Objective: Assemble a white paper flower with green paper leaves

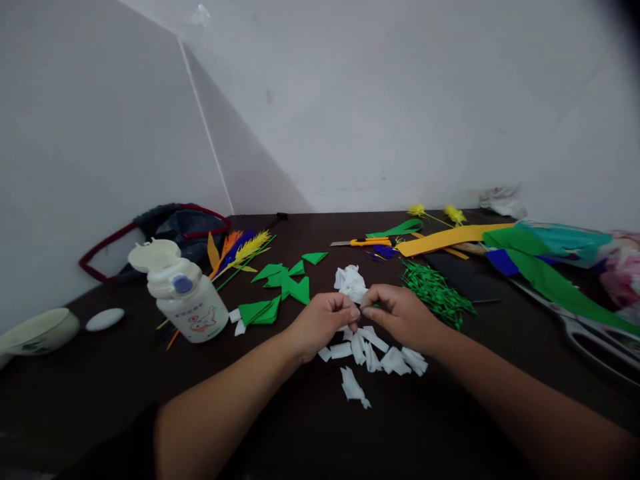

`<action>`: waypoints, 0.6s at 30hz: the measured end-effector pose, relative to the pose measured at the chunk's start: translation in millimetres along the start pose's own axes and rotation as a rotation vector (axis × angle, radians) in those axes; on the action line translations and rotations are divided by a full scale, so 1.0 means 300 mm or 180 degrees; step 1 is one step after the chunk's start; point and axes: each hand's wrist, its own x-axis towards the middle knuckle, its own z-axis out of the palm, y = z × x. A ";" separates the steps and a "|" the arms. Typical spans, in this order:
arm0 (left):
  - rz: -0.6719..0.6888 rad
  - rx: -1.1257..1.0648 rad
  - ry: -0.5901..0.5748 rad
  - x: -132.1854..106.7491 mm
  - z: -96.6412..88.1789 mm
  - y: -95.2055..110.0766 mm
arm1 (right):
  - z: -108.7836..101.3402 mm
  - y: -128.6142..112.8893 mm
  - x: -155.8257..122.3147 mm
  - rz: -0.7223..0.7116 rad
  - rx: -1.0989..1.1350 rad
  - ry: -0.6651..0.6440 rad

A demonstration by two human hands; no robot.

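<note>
My left hand [324,321] and my right hand [400,313] meet over the middle of the dark table [300,433], fingertips pinched together on a small white paper piece [358,308]. Just behind them lies a crumpled white paper bunch [350,280]. Several folded white paper pieces [373,353] are scattered under and in front of my hands. To the right of my right hand sits a pile of thin green strips [435,290]. Green paper triangles [285,283] lie to the left.
An open white glue bottle [183,297] stands at the left, with a bowl [37,330] and white lid [104,319] beyond. A yellow utility knife [363,243], coloured paper sheets [540,257] and large scissors [595,337] lie at the right. Feathery paper stems [240,252] rest by a dark bag [170,227].
</note>
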 end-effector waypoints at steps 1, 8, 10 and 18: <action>0.0010 0.0082 0.0044 -0.001 0.000 0.004 | -0.001 0.006 0.001 0.0037 0.0180 0.0014; 0.0433 0.1374 0.0458 -0.009 -0.011 0.037 | 0.021 0.029 0.008 0.1051 0.1619 0.0043; 0.0539 0.1728 0.0513 -0.009 -0.010 0.034 | 0.037 0.016 0.006 0.1316 0.1771 -0.0087; 0.0772 0.2274 0.0563 -0.011 -0.004 0.018 | 0.057 0.013 0.001 0.1137 0.1149 0.0080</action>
